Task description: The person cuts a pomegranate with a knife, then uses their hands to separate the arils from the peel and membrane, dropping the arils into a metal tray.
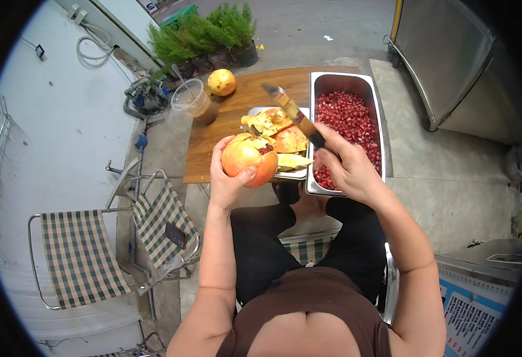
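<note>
My left hand (230,178) grips a pomegranate (245,163) whose top is cut, with dark red seeds showing in the opening. A knife (297,117) with a black handle is in my right hand (348,165), its blade pointing up and left above the peels. Pieces of pomegranate peel (290,139) lie on a small metal tray (303,111) behind the held fruit. On the right, below and beyond my right hand, a deep steel pan (379,134) holds many loose red pomegranate seeds (345,111).
A whole pomegranate (221,82) and a plastic cup of brown liquid (194,101) with a spoon stand at the back left of the wooden table (203,149). A checked folding chair (167,223) with a phone (176,235) on it is at the left. A metal cabinet (444,58) stands at the back right.
</note>
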